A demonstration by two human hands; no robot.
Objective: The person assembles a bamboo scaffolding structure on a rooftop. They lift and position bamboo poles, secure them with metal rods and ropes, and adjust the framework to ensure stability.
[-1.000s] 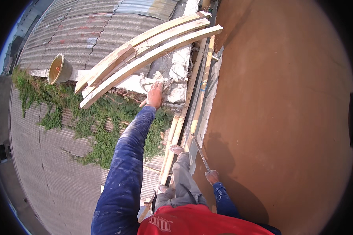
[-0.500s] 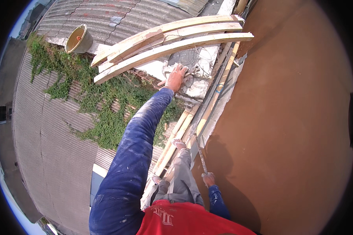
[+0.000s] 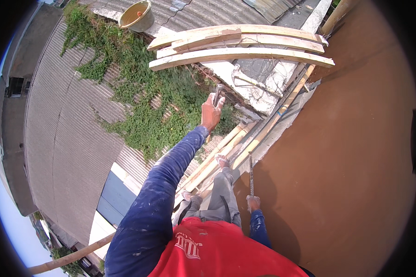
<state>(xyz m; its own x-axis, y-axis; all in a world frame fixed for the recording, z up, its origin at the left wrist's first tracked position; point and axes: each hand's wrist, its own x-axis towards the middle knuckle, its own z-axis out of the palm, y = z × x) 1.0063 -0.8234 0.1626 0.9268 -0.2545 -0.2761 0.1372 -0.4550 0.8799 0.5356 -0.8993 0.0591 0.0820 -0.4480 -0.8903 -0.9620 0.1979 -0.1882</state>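
Observation:
My left hand [image 3: 211, 114] is raised in front of the white ledge, closed around a small grey metal tool [image 3: 218, 91] with a forked-looking end. Its exact kind does not show, as my fingers cover most of it. Low on the right, my right hand [image 3: 253, 203] grips the lower end of a ribbed steel rod [image 3: 251, 175], which stands nearly upright. On the ledge [image 3: 259, 98] lies a hammer [image 3: 252, 82] coated in white, beside loose thin wire [image 3: 267, 69]. It is apart from both hands.
Several wooden boards [image 3: 245, 54] lie across the ledge. A bucket [image 3: 141, 17] stands at the far left, above green creepers [image 3: 143, 101] and corrugated roofing [image 3: 78, 124]. My bare feet [image 3: 222, 160] are on bamboo poles [image 3: 226, 147]. A smooth brown expanse, seemingly muddy water [image 3: 342, 161], lies right.
My left hand has come off the ledge, drawing back toward me with the metal tool in it; the hammer is now uncovered. The view has shifted. My right hand still holds the rod.

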